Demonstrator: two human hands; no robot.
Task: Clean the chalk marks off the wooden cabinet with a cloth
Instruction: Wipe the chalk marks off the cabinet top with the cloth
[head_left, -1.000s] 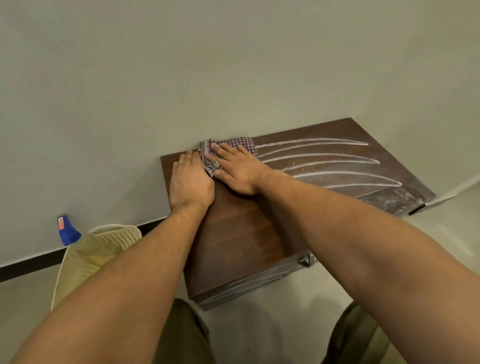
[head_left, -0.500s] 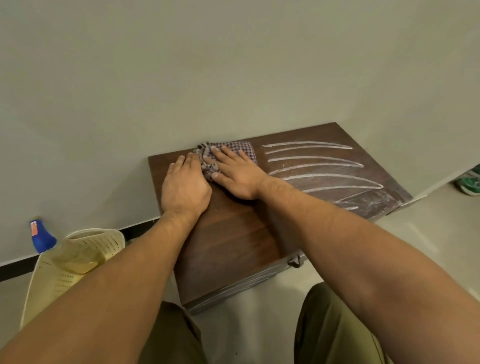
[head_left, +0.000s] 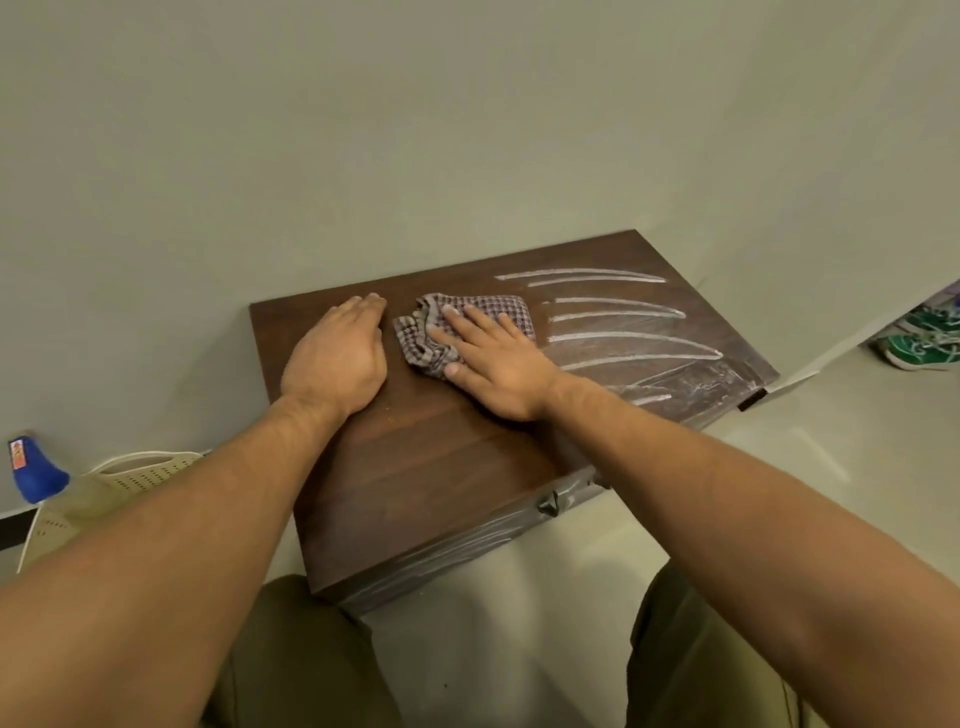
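Both flat: right hand presses cloth, left hand cabinet.

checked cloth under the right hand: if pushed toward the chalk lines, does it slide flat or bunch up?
Likely floppy: the purple-grey checked woven cloth already lies crumpled in folds under the flat right hand. It will probably bunch at its leading edge unless it is pressed flat. The dark wooden cabinet top looks smooth, so it should slide easily.

Plain pale wall, glossy light floor
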